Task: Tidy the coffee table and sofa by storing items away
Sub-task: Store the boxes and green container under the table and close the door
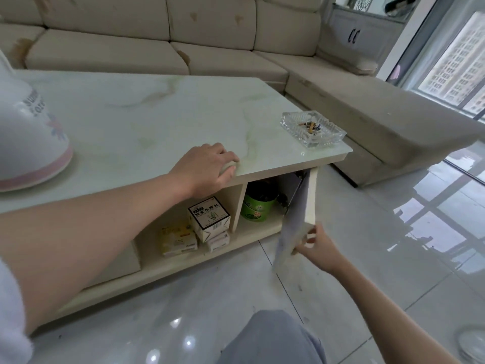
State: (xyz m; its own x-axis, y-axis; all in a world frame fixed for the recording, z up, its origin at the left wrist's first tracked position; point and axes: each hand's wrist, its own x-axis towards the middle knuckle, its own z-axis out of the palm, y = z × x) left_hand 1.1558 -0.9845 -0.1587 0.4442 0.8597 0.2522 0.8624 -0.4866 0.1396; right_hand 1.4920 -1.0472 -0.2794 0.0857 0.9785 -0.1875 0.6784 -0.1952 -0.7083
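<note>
The coffee table (147, 114) has a pale marble top and open shelves below. My left hand (207, 164) rests palm down on the table's front edge, holding nothing. My right hand (315, 245) grips the lower corner of the small cabinet door (296, 222), which stands swung open at the table's right end. Inside that compartment sits a green tub (258, 206). The shelf to its left holds a white printed box (210, 219), a yellow box (177, 239) and another white box underneath. The beige sofa (162, 46) runs behind the table.
A glass ashtray (312, 128) with cigarette butts sits at the table's far right corner. A white and pink thermos (29, 137) lies at the left. The sofa's chaise (380, 119) extends right. Glossy tiled floor (393, 258) lies in front; my knee (273, 337) is low in view.
</note>
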